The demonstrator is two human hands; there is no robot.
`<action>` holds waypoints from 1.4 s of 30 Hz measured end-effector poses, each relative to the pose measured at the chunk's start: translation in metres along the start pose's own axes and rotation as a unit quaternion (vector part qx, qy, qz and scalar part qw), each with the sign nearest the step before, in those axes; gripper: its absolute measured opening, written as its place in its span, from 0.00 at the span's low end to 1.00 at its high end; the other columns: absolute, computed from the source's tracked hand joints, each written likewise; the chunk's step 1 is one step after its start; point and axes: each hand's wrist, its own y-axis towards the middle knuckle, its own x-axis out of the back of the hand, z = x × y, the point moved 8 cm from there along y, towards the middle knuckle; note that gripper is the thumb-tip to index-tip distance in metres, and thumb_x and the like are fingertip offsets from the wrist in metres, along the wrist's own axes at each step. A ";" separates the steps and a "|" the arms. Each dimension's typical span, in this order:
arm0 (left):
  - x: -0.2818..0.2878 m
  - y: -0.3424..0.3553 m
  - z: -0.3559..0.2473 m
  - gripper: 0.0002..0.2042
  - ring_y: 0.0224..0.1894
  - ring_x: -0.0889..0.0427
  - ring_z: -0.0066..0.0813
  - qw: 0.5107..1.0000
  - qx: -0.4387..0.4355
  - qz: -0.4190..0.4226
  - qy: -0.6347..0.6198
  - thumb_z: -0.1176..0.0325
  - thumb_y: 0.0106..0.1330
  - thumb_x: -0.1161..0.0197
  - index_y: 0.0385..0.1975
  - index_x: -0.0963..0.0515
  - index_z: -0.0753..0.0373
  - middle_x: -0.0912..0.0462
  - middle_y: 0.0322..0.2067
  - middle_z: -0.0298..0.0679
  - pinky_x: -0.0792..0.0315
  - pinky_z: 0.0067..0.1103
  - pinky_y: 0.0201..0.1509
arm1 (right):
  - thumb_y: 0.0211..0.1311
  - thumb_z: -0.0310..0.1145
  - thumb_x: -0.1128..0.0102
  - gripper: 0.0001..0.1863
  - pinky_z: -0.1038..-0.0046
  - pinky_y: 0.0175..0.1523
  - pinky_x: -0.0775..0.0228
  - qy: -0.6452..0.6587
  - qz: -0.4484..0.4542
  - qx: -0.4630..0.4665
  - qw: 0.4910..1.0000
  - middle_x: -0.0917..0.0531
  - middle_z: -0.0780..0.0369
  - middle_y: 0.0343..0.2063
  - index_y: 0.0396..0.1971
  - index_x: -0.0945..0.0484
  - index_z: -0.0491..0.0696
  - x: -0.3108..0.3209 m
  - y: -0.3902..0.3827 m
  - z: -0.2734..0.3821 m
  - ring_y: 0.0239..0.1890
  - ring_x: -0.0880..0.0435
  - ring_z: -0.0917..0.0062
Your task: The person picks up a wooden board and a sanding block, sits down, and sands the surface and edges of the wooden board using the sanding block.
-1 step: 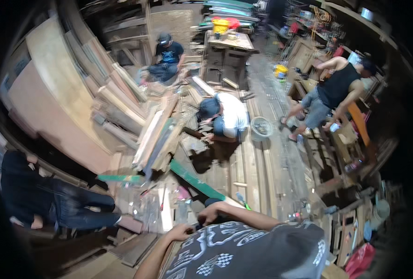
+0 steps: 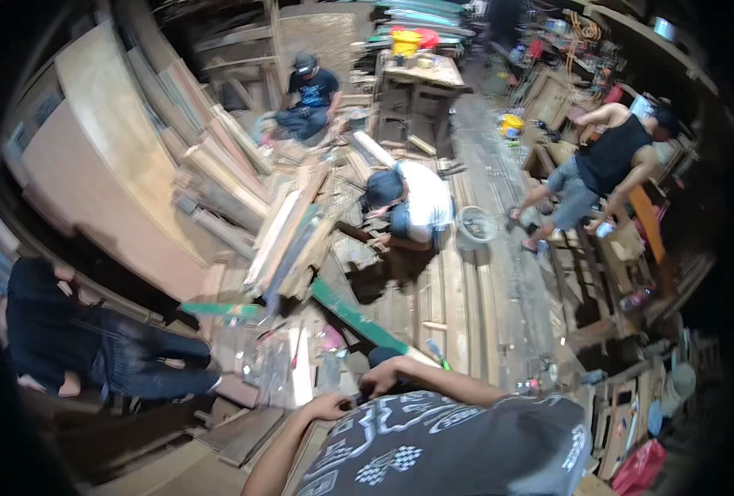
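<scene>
My left hand (image 2: 330, 406) is in front of my dark printed shirt (image 2: 433, 438), its fingers curled around something too small and blurred to make out. A little farther forward and to the right, my right hand (image 2: 378, 377) bends down at the wrist beside my dark-clothed knee (image 2: 383, 356). Its fingers are curled too, and their tips are hidden. Ahead of the hands lie a pale wood strip (image 2: 300, 372), a thin red-handled tool (image 2: 294, 351) and a green-painted board (image 2: 359, 318).
A person in white (image 2: 425, 202) crouches ahead beside a pale bucket (image 2: 474, 226). Another person (image 2: 309, 95) sits farther back; one in black (image 2: 619, 153) bends at the right. Someone in dark clothes (image 2: 127, 347) is at left. Stacked planks (image 2: 284, 240) and large panels (image 2: 94, 198) fill the left side.
The whole view has shifted slightly, so the surroundings sit a little farther right and lower. Both hands keep nearly the same pose near my waist.
</scene>
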 end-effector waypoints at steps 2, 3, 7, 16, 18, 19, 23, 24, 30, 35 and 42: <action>-0.010 0.014 0.007 0.15 0.36 0.20 0.27 0.980 -0.123 0.034 -0.152 0.59 0.64 0.41 0.44 0.23 0.63 0.18 0.33 0.35 0.28 0.22 0.42 | 0.61 0.39 0.43 0.21 0.69 0.49 0.31 0.039 -0.056 0.080 0.994 0.18 0.55 0.41 0.46 0.26 0.37 0.002 -0.018 0.011 0.42 0.22 0.71; -0.010 0.019 0.030 0.16 0.36 0.21 0.25 0.963 -0.014 0.055 -0.265 0.57 0.66 0.42 0.44 0.23 0.62 0.18 0.34 0.33 0.29 0.20 0.41 | 0.61 0.39 0.44 0.21 0.68 0.48 0.30 0.047 -0.033 0.097 0.994 0.18 0.55 0.40 0.46 0.26 0.37 0.004 -0.013 -0.005 0.42 0.22 0.70; -0.008 0.029 0.124 0.16 0.32 0.21 0.18 0.873 0.171 -0.092 -0.448 0.56 0.71 0.50 0.44 0.24 0.63 0.19 0.34 0.34 0.31 0.16 0.35 | 0.58 0.43 0.40 0.24 0.66 0.46 0.29 0.026 -0.084 -0.008 0.996 0.18 0.53 0.39 0.46 0.25 0.38 0.051 -0.028 -0.055 0.41 0.20 0.66; -0.036 -0.030 0.188 0.18 0.29 0.24 0.23 0.831 0.407 -0.105 -0.363 0.57 0.68 0.46 0.43 0.22 0.68 0.20 0.28 0.37 0.31 0.20 0.33 | 0.53 0.47 0.41 0.21 0.60 0.45 0.28 0.223 -0.589 -0.237 0.740 0.18 0.50 0.34 0.36 0.23 0.43 0.005 -0.139 -0.198 0.40 0.19 0.56; -0.029 -0.025 0.192 0.20 0.30 0.24 0.23 0.855 0.423 -0.070 -0.293 0.55 0.68 0.47 0.42 0.22 0.69 0.20 0.28 0.38 0.31 0.20 0.34 | 0.50 0.44 0.41 0.21 0.59 0.45 0.27 0.261 -0.593 -0.323 0.689 0.18 0.46 0.32 0.34 0.22 0.39 -0.061 -0.133 -0.227 0.39 0.18 0.54; -0.025 -0.016 0.193 0.21 0.31 0.24 0.23 0.866 0.425 -0.051 -0.258 0.54 0.67 0.47 0.42 0.21 0.69 0.20 0.29 0.38 0.30 0.20 0.35 | 0.51 0.45 0.42 0.23 0.60 0.46 0.27 0.316 -0.559 -0.361 0.677 0.18 0.45 0.34 0.35 0.22 0.38 -0.101 -0.121 -0.243 0.40 0.18 0.54; -0.035 0.047 0.208 0.35 0.42 0.19 0.44 0.918 0.391 0.042 -0.043 0.38 0.61 0.49 0.44 0.23 0.73 0.19 0.38 0.54 0.27 0.30 0.46 | 0.54 0.52 0.45 0.27 0.61 0.49 0.27 0.383 -0.527 -0.388 0.652 0.20 0.42 0.37 0.34 0.19 0.38 -0.160 -0.078 -0.253 0.44 0.19 0.52; -0.040 0.069 0.205 0.41 0.46 0.20 0.51 0.933 0.341 0.070 0.094 0.32 0.58 0.49 0.45 0.24 0.74 0.20 0.41 0.59 0.28 0.33 0.52 | 0.55 0.55 0.45 0.29 0.60 0.50 0.28 0.403 -0.545 -0.344 0.650 0.20 0.42 0.37 0.34 0.19 0.39 -0.158 -0.067 -0.255 0.44 0.20 0.51; -0.069 0.096 0.229 0.32 0.51 0.22 0.48 0.920 0.298 0.227 0.116 0.37 0.61 0.48 0.49 0.23 0.62 0.20 0.46 0.55 0.30 0.32 0.55 | 0.60 0.57 0.52 0.30 0.60 0.57 0.31 0.357 -0.400 -0.412 0.737 0.22 0.47 0.49 0.48 0.22 0.46 -0.105 -0.057 -0.205 0.53 0.23 0.56; -0.086 0.086 0.188 0.17 0.46 0.20 0.43 0.926 0.200 0.319 0.033 0.60 0.66 0.49 0.45 0.21 0.64 0.17 0.41 0.49 0.28 0.29 0.50 | 0.59 0.43 0.47 0.23 0.64 0.53 0.30 0.312 -0.382 -0.285 0.822 0.20 0.53 0.47 0.49 0.23 0.44 -0.131 -0.039 -0.242 0.49 0.22 0.57; -0.160 0.028 0.236 0.12 0.25 0.28 0.19 0.866 0.234 0.377 -0.231 0.61 0.63 0.44 0.27 0.20 0.63 0.22 0.22 0.33 0.33 0.21 0.30 | 0.51 0.41 0.43 0.20 0.65 0.41 0.24 0.644 -0.280 -0.300 0.645 0.16 0.50 0.37 0.40 0.18 0.43 -0.171 0.014 -0.353 0.37 0.16 0.64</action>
